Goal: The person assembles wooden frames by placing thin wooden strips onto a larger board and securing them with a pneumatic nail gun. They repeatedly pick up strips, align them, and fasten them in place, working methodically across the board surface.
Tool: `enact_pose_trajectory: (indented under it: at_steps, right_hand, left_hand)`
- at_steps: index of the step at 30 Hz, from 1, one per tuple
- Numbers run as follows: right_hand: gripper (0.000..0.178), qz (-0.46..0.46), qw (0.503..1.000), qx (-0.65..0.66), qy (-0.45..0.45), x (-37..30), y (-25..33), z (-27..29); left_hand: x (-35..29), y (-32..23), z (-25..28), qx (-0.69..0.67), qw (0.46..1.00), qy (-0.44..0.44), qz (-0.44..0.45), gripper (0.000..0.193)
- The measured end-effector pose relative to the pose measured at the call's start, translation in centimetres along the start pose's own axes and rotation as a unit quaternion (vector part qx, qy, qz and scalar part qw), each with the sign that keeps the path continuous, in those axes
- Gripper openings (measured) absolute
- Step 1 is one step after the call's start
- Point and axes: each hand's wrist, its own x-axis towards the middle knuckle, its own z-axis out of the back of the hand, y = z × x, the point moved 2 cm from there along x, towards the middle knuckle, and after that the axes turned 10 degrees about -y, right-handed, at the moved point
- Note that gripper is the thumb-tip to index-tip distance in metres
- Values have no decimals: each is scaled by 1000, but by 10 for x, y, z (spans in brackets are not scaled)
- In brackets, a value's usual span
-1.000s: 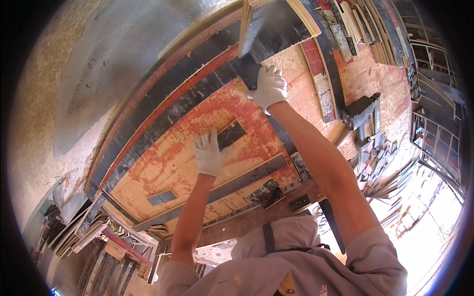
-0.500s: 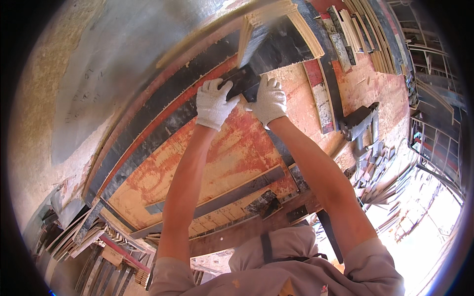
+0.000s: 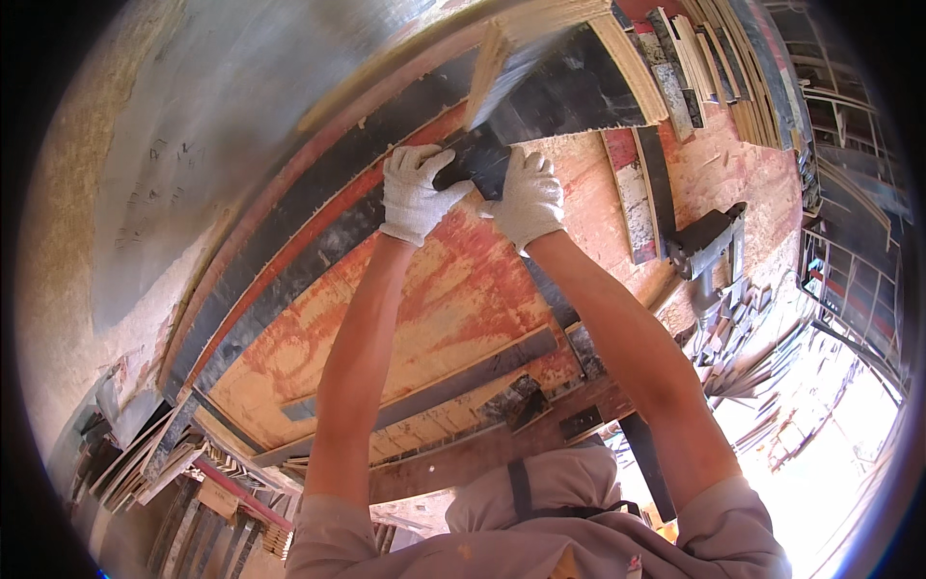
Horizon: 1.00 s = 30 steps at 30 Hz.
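Both my hands wear white knit gloves and grip the near end of a dark, worn plywood panel (image 3: 555,96) that reaches away toward the top of the view. My left hand (image 3: 415,191) clasps its left corner. My right hand (image 3: 529,198) holds its right side. The panel lies over a large red and orange stained plywood sheet (image 3: 453,299) on the work surface. Pale split edges show along the panel's far side.
Dark strips (image 3: 289,270) run along the sheet's left edge beside a grey concrete wall (image 3: 203,135). Narrow boards (image 3: 641,193) and a dark power tool (image 3: 709,241) lie at the right. Stacked timber (image 3: 733,68) fills the upper right, offcuts (image 3: 183,463) the lower left.
My left hand has moved up from the middle of the red sheet to the dark panel's end beside my right hand. Both hands now grip it.
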Motion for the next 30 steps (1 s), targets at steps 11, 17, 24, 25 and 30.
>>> enact_pose_trajectory:
  at_steps: [11, 17, 24, 25, 30]
  right_hand:
    - [97, 11, 1000, 13, 3, 1, 0, 0]
    - [97, 5, 1000, 16, 9, 1, 1, 1]
    - [100, 14, 1000, 8, -17, 1, 2, -2]
    - [101, 16, 999, 10, -26, 1, 2, -4]
    - [98, 15, 999, 18, -40, 4, -3, -11]
  left_hand:
    - [16, -5, -14, 121, 972, 72, 187, 64]
    - [19, -6, -17, 104, 976, 56, 184, 57]
    - [16, -3, -19, 84, 982, 56, 163, 62]
    - [15, -4, -19, 90, 984, 52, 144, 65]
    - [19, -16, -12, 124, 989, 61, 60, 82]
